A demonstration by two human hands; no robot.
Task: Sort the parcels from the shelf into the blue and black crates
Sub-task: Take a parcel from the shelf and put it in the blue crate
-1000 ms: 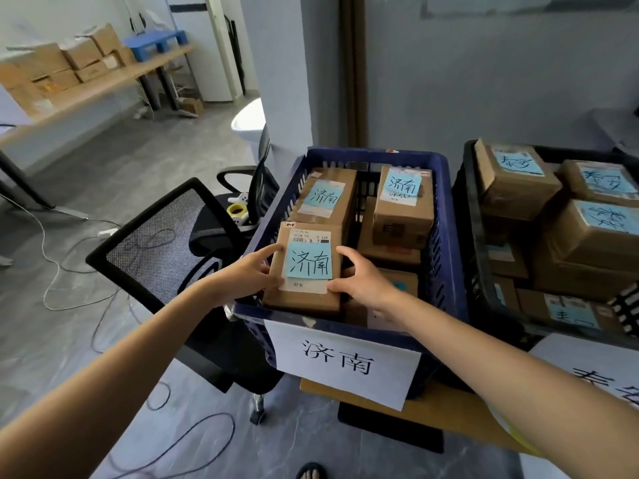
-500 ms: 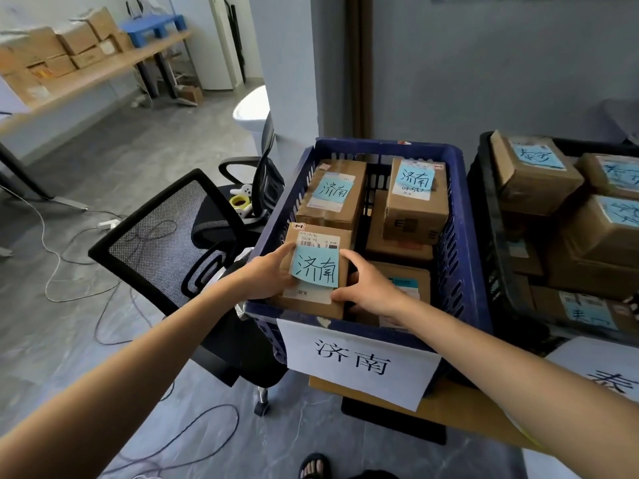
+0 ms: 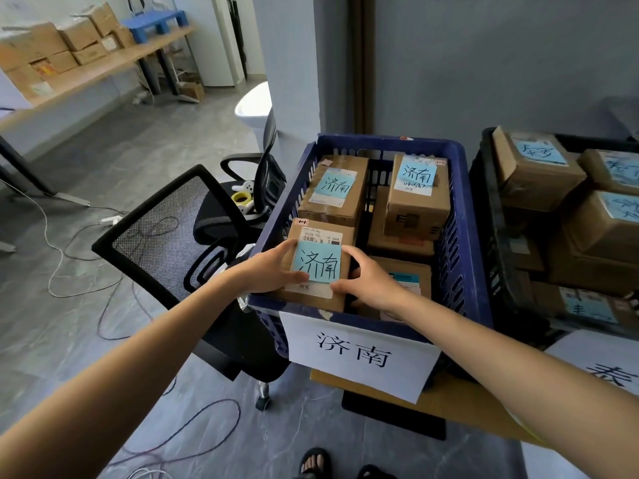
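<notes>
Fingers (image 3: 288,246) of the left hand (image 3: 268,269) and right hand (image 3: 368,281) curl round opposite sides of the parcel (image 3: 320,236), gripped between them in the blue crate (image 3: 387,141) at its near-left corner

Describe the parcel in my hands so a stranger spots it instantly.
Find the blue crate with the white paper sign on its front. The parcel lies in its near left corner. Alone among its neighbours, it is gripped by the left hand and right hand.
</notes>
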